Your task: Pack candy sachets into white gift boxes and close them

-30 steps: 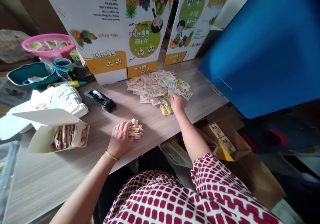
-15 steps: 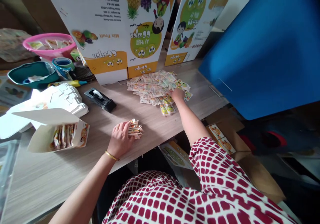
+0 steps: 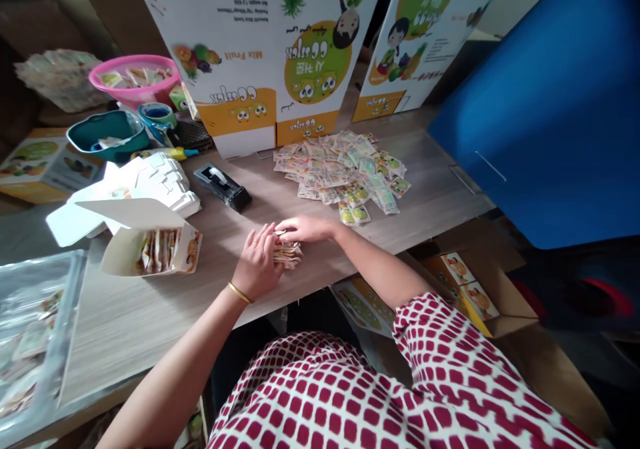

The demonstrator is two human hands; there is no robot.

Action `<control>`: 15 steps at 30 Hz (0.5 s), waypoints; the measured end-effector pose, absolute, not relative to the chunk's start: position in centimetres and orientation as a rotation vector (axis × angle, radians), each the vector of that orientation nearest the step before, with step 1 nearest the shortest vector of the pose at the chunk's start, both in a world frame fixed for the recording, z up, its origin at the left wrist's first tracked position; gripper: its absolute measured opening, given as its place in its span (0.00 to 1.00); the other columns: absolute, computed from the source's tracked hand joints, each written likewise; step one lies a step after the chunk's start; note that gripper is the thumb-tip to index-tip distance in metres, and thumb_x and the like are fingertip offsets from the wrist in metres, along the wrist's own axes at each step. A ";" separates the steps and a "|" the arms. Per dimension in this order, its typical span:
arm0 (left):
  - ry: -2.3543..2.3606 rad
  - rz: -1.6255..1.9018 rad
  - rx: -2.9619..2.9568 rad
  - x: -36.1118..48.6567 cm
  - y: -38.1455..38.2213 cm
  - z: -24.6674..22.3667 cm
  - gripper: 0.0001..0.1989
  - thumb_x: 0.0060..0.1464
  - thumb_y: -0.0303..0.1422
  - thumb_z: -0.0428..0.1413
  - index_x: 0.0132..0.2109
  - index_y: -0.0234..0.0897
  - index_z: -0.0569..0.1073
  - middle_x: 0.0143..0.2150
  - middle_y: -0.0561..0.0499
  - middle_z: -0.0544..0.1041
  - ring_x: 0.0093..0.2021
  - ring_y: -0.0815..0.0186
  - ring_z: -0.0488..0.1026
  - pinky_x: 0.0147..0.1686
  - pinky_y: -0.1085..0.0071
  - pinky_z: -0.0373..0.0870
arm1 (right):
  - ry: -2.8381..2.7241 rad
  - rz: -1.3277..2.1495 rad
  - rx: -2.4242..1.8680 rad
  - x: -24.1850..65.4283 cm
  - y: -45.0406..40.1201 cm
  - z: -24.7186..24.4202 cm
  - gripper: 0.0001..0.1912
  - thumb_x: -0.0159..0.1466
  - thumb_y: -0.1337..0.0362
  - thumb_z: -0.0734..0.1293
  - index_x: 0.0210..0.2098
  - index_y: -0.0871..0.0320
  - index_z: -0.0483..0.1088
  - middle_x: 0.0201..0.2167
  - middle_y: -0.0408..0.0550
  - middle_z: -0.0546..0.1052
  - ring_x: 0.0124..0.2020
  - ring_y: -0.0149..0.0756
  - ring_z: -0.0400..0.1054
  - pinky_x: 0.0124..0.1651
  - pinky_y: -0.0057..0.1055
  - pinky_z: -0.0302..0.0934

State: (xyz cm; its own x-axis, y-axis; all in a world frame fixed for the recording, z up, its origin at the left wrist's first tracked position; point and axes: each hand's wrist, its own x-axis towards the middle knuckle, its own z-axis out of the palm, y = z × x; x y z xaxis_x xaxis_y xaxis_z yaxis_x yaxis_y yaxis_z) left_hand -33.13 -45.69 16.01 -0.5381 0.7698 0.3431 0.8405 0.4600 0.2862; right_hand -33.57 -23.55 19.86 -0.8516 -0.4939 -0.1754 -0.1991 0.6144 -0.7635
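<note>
My left hand [image 3: 257, 262] is closed round a small stack of candy sachets [image 3: 289, 255] on the table near its front edge. My right hand [image 3: 311, 229] reaches over the same stack from the right, its fingers closed at the top beside my left fingertips; a sachet partly shows under them. Behind lies a loose pile of flat, printed sachets [image 3: 330, 165], some in clear wrap. To the left, an open white carton [image 3: 117, 255] lies on its side with a row of sachets [image 3: 159, 250] standing in it.
A black tape dispenser [image 3: 223, 186] and flattened white cartons [image 3: 145, 185] lie behind the open carton. Pink [image 3: 135, 95] and teal [image 3: 75, 132] baskets stand back left. Tall printed boxes [image 3: 245, 112] and a blue panel [image 3: 540, 122] border the table. A clear bin [image 3: 75, 302] is at left.
My right hand has come from the loose pile to the stack at my left hand. The left hand still holds the stack. The view has shifted left.
</note>
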 end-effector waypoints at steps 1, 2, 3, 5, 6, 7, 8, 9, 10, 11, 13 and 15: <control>-2.551 -0.681 -1.400 -33.3 -45.8 15.7 0.31 0.58 0.34 0.57 0.66 0.31 0.60 0.69 0.29 0.66 0.71 0.45 0.63 0.68 0.46 0.61 | 2.450 -1.148 -0.568 -32.7 -23.5 19.7 0.27 0.67 0.54 0.71 0.63 0.55 0.71 0.60 0.49 0.77 0.56 0.40 0.73 0.56 0.31 0.65; -2.560 -0.716 -1.387 -33.5 -46.0 15.3 0.32 0.58 0.34 0.57 0.67 0.31 0.59 0.68 0.29 0.67 0.68 0.46 0.67 0.66 0.48 0.65 | 2.483 -1.157 -0.563 -31.8 -23.4 19.3 0.37 0.63 0.51 0.74 0.68 0.54 0.65 0.64 0.52 0.73 0.61 0.43 0.70 0.60 0.35 0.64; -2.566 -0.739 -1.383 -33.6 -46.1 15.1 0.34 0.58 0.35 0.57 0.68 0.31 0.57 0.68 0.29 0.67 0.67 0.47 0.68 0.64 0.49 0.67 | 2.562 -1.139 -0.543 -30.9 -23.5 18.8 0.45 0.59 0.50 0.76 0.71 0.53 0.60 0.68 0.54 0.69 0.65 0.47 0.66 0.64 0.40 0.61; -2.573 -0.746 -1.399 -33.8 -46.3 14.8 0.38 0.57 0.34 0.58 0.70 0.31 0.54 0.68 0.30 0.68 0.67 0.46 0.68 0.64 0.50 0.67 | 2.754 -1.085 -0.502 -29.3 -23.9 17.2 0.52 0.57 0.51 0.78 0.74 0.54 0.54 0.71 0.59 0.63 0.69 0.50 0.60 0.70 0.48 0.55; -2.580 -0.732 -1.415 -33.9 -46.4 14.7 0.39 0.57 0.34 0.58 0.71 0.31 0.53 0.68 0.30 0.68 0.67 0.46 0.68 0.64 0.50 0.66 | 2.823 -1.072 -0.497 -28.7 -24.1 16.4 0.51 0.59 0.52 0.77 0.74 0.55 0.52 0.71 0.60 0.63 0.70 0.51 0.60 0.71 0.50 0.53; -2.590 -0.710 -1.437 -33.9 -46.5 14.8 0.41 0.56 0.34 0.58 0.72 0.31 0.51 0.69 0.30 0.67 0.68 0.46 0.67 0.65 0.50 0.65 | 2.867 -1.071 -0.503 -28.2 -24.2 15.6 0.49 0.61 0.53 0.76 0.74 0.55 0.52 0.70 0.61 0.64 0.70 0.50 0.60 0.72 0.51 0.52; -2.605 -0.684 -1.456 -34.0 -46.6 14.9 0.42 0.57 0.34 0.58 0.73 0.31 0.50 0.69 0.31 0.66 0.68 0.46 0.66 0.66 0.50 0.63 | 2.890 -1.074 -0.518 -28.0 -24.3 14.9 0.46 0.64 0.54 0.74 0.74 0.55 0.52 0.69 0.60 0.65 0.69 0.48 0.62 0.72 0.51 0.52; -2.622 -0.655 -1.469 -34.0 -46.6 15.1 0.44 0.57 0.35 0.58 0.74 0.31 0.48 0.70 0.32 0.66 0.69 0.47 0.66 0.67 0.50 0.61 | 2.903 -1.074 -0.537 -27.8 -24.2 14.3 0.43 0.65 0.55 0.73 0.73 0.54 0.53 0.69 0.59 0.67 0.68 0.47 0.62 0.72 0.51 0.52; -2.642 -0.620 -1.476 -34.1 -46.5 15.3 0.46 0.57 0.37 0.58 0.75 0.31 0.46 0.71 0.33 0.65 0.69 0.47 0.66 0.68 0.51 0.60 | 2.914 -1.070 -0.550 -27.8 -24.1 13.8 0.41 0.66 0.55 0.72 0.73 0.54 0.54 0.68 0.58 0.67 0.68 0.47 0.63 0.72 0.51 0.52; -2.665 -0.581 -1.481 -34.1 -46.4 15.5 0.47 0.57 0.38 0.59 0.76 0.31 0.46 0.71 0.34 0.65 0.69 0.48 0.65 0.69 0.50 0.58 | 2.927 -1.064 -0.556 -27.8 -24.0 13.5 0.39 0.67 0.56 0.71 0.72 0.54 0.55 0.68 0.58 0.68 0.68 0.46 0.63 0.73 0.52 0.52; -2.728 -0.488 -1.488 -34.2 -46.0 16.1 0.49 0.56 0.44 0.60 0.76 0.32 0.48 0.71 0.35 0.65 0.69 0.46 0.65 0.69 0.49 0.56 | 2.948 -1.045 -0.534 -27.9 -23.8 12.9 0.37 0.67 0.56 0.70 0.71 0.55 0.58 0.67 0.59 0.68 0.68 0.48 0.63 0.72 0.53 0.54; -2.826 -0.380 -1.476 -34.4 -45.3 16.6 0.51 0.51 0.49 0.64 0.74 0.33 0.54 0.70 0.33 0.67 0.69 0.43 0.64 0.67 0.46 0.57 | 2.956 -1.013 -0.469 -28.0 -23.8 12.6 0.36 0.67 0.56 0.70 0.70 0.58 0.60 0.66 0.61 0.69 0.68 0.51 0.63 0.71 0.54 0.56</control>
